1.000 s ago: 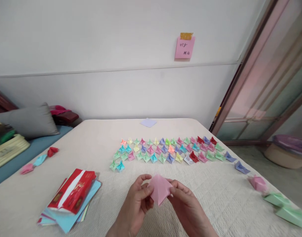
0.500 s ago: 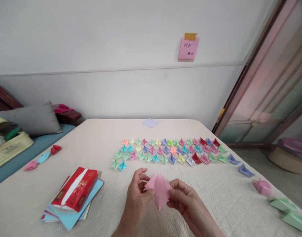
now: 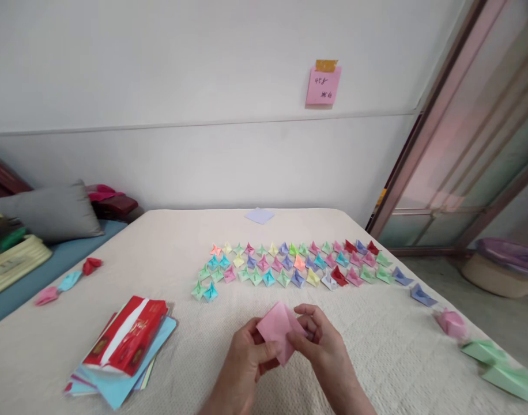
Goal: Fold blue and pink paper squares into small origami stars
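A partly folded sheet of pink origami paper is held up above the bed's near middle, its outline a diamond with a point downward. My left hand grips its left side, thumb lying across the front. On the right side, my right hand pinches the paper between thumb and fingers. Beyond both hands stand rows of small folded paper boats in many colours. To the left lies a stack of coloured paper with a red tissue pack on top.
Larger green folded boats and a pink folded piece line the right edge. Pink, blue and red folded pieces lie at the left. A lilac sheet rests near the wall, under a taped pink note.
The pink paper has turned in my hands, from a pointed shape with side flaps to a flatter diamond. Both hands have closed in around it. The view has shifted slightly.
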Motion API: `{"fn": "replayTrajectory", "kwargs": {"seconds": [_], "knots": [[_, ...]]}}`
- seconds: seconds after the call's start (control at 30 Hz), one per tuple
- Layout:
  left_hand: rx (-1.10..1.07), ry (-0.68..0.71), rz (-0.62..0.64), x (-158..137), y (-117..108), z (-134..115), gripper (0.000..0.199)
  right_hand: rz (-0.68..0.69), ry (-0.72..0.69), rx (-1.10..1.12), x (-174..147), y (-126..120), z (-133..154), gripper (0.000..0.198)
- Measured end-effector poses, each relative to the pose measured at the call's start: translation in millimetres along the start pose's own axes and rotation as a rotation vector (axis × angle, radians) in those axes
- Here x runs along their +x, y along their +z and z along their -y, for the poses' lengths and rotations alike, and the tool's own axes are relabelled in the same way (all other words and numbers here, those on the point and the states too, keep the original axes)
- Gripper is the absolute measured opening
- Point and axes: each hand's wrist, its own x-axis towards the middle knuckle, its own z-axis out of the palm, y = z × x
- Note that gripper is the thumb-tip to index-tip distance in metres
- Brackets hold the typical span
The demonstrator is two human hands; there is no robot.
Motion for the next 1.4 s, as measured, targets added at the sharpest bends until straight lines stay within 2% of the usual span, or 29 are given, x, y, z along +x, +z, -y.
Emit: {"fn": "replayTrajectory", "kwargs": {"seconds": [0.2,0.37,0.47,0.57,0.77,0.93,1.13,1.4], "knots": [[0.201,0.109,-0.149,7.7,-3.7,6.8,0.025,-0.039,0.033,0.035,-3.1,3.8,1.2,0.034],[0.303,0.191,-0.152,12.1,-7.1,9.6,0.017,-0.001,0.160,0.061,-2.1,7.4,-1.4,0.040],[0.309,0.200,-0.170,11.3,-7.3,7.3,0.011,0.026,0.164,0.074,-1.4,8.2,-1.9,0.037],[0.319,0.208,-0.198,9.9,-8.5,2.3,0.019,0.027,0.156,0.066,-1.4,7.6,1.2,0.034],[0.243,0.186,-0.219,6.9,-7.6,-4.0,0.027,-0.001,0.131,-0.017,-5.8,8.6,12.8,0.019],[0.125,0.120,-0.225,5.4,-5.2,-6.7,0.025,-0.010,0.119,-0.020,-7.2,8.6,14.4,0.017],[0.251,-0.020,-0.095,6.7,-6.1,0.0,0.019,-0.021,0.078,-0.014,-7.6,7.6,16.5,0.018],[0.417,0.076,-0.180,7.2,-0.9,0.8,0.021,-0.055,0.234,0.229,-8.2,16.4,4.7,0.023]]}}
